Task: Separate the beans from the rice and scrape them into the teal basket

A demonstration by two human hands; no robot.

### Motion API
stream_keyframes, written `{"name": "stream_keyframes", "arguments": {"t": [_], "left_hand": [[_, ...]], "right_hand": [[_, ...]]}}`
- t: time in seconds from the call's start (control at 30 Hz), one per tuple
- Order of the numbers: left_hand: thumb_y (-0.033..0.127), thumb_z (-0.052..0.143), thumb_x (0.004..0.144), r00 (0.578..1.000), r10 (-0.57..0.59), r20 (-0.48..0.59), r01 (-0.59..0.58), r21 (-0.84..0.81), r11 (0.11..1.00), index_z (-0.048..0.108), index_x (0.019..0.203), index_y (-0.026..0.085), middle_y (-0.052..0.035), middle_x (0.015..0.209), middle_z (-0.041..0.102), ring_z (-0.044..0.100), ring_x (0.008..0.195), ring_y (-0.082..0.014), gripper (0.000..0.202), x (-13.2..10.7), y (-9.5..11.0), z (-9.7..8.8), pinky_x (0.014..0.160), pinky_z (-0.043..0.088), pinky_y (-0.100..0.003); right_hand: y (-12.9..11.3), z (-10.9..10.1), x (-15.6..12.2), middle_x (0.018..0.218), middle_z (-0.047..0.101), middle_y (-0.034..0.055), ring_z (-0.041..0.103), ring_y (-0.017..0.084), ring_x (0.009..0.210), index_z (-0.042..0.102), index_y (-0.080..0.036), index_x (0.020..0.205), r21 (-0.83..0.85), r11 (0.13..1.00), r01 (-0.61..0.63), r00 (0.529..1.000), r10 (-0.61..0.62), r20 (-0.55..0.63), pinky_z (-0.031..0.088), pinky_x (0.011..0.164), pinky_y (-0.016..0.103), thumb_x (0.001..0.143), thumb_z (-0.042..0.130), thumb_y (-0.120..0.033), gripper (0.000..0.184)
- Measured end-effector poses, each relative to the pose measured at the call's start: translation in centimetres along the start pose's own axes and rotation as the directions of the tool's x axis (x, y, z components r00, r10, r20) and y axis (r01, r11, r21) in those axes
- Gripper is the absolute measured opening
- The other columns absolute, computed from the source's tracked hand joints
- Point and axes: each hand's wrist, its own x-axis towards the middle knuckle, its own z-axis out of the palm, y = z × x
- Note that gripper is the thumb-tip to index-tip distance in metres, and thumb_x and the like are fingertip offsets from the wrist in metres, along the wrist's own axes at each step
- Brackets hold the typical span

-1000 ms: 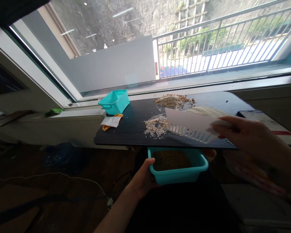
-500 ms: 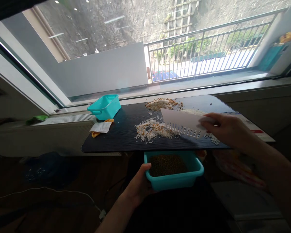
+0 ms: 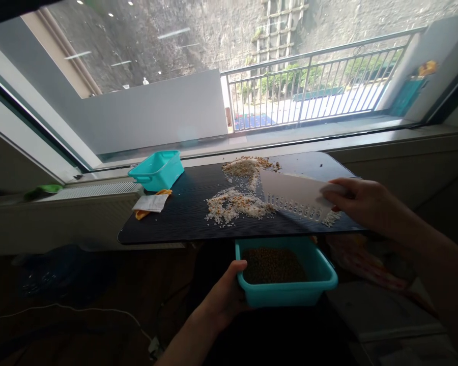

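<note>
My right hand is closed round the handle of a white slotted scoop, whose flat blade is tilted over the black table. The row of slots points down, near scattered white rice mixed with yellow-brown grains. Behind the blade, a second heap of rice and grains lies towards the window, partly hidden. Below the table's front edge, my left hand grips the left side of a turquoise tub, its thumb over the rim. Brown grains cover the tub's bottom.
Another turquoise tub stands at the table's back left, by an orange-and-white packet or cloth. A radiator and the window sill run behind. On the dark floor are a white cable and a dark plastic bag.
My right hand and the scoop have shifted slightly right over the table. The held tub has moved right too, with my left hand still on it. The camera view has turned a little.
</note>
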Motion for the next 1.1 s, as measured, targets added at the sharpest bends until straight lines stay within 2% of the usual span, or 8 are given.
{"name": "stream_keyframes", "arguments": {"t": [0.1,0.23,0.37,0.53,0.67,0.8,0.93,1.1], "left_hand": [[0.054,0.054,0.077,1.000,-0.003,0.000,0.003,0.019,1.000,0.054,0.128,0.015,-0.0133,0.114,0.067,0.062,0.092,-0.0232,0.064,-0.1,0.0,0.3,0.084,0.047,-0.036],[0.053,0.053,0.078,1.000,0.002,-0.006,-0.001,0.034,0.999,0.053,0.129,0.018,-0.0123,0.119,0.065,0.061,0.096,-0.0238,0.063,0.0,-0.1,0.3,0.086,0.047,-0.037],[0.055,0.055,0.077,1.000,-0.004,-0.006,0.004,0.040,0.999,0.053,0.129,0.016,-0.0133,0.118,0.065,0.061,0.095,-0.0240,0.065,0.2,-0.2,0.2,0.084,0.047,-0.036],[0.057,0.057,0.073,1.000,0.005,-0.002,-0.005,0.043,0.999,0.052,0.129,0.015,-0.0132,0.118,0.065,0.061,0.095,-0.0242,0.070,0.1,-0.2,0.2,0.082,0.047,-0.035],[0.057,0.060,0.071,1.000,0.009,0.006,-0.009,0.043,0.999,0.052,0.129,0.015,-0.0133,0.119,0.064,0.060,0.095,-0.0245,0.073,0.0,-0.2,0.3,0.083,0.047,-0.036],[0.056,0.059,0.072,1.000,0.011,-0.011,-0.011,0.040,0.999,0.052,0.130,0.016,-0.0128,0.119,0.064,0.060,0.096,-0.0243,0.071,0.1,-0.2,0.3,0.084,0.046,-0.037],[0.057,0.056,0.074,1.000,0.007,-0.008,-0.007,0.041,0.999,0.052,0.130,0.016,-0.0132,0.120,0.063,0.059,0.098,-0.0244,0.068,0.1,-0.2,0.1,0.087,0.046,-0.038],[0.055,0.057,0.074,1.000,0.011,-0.015,-0.011,0.020,1.000,0.052,0.129,0.017,-0.0129,0.122,0.062,0.059,0.097,-0.0243,0.067,0.0,-0.1,0.1,0.088,0.046,-0.040]], "right_hand": [[-0.3,-0.3,-0.4,0.063,0.068,0.0019,0.065,0.018,0.057,0.070,-0.019,0.084,0.065,0.992,-0.108,0.991,0.102,0.085,0.048,0.055,0.029,0.076,0.059,-0.042,0.027],[-0.8,-1.1,-0.4,0.064,0.067,0.0025,0.066,0.019,0.058,0.069,-0.017,0.085,0.124,0.952,-0.278,0.958,0.267,0.104,0.047,0.054,0.029,0.076,0.061,-0.036,0.022],[-0.7,-1.1,-0.2,0.071,0.068,0.0030,0.066,0.017,0.055,0.069,-0.016,0.086,0.177,0.911,-0.374,0.926,0.354,0.135,0.048,0.053,0.027,0.075,0.064,-0.028,0.017],[0.5,0.1,-0.3,0.076,0.071,0.0041,0.067,0.015,0.053,0.068,-0.016,0.091,0.233,0.876,-0.422,0.905,0.393,0.164,0.053,0.052,0.025,0.074,0.065,-0.024,0.019],[0.4,0.7,-0.5,0.077,0.073,0.0048,0.068,0.017,0.059,0.069,-0.016,0.088,0.303,0.851,-0.428,0.900,0.371,0.231,0.058,0.056,0.028,0.074,0.065,-0.026,0.017],[0.0,0.4,-0.5,0.079,0.073,0.0029,0.067,0.015,0.060,0.069,-0.018,0.087,0.346,0.846,-0.406,0.912,0.352,0.208,0.058,0.055,0.025,0.072,0.067,-0.026,0.017],[0.9,0.0,-0.4,0.078,0.072,0.0015,0.066,0.013,0.054,0.069,-0.020,0.087,0.336,0.850,-0.406,0.913,0.364,0.181,0.054,0.048,0.022,0.071,0.068,-0.029,0.019],[2.3,-0.2,-0.9,0.076,0.075,0.0029,0.070,0.019,0.061,0.071,-0.020,0.088,0.278,0.871,-0.404,0.911,0.356,0.208,0.059,0.057,0.028,0.071,0.068,-0.035,0.023]]}}
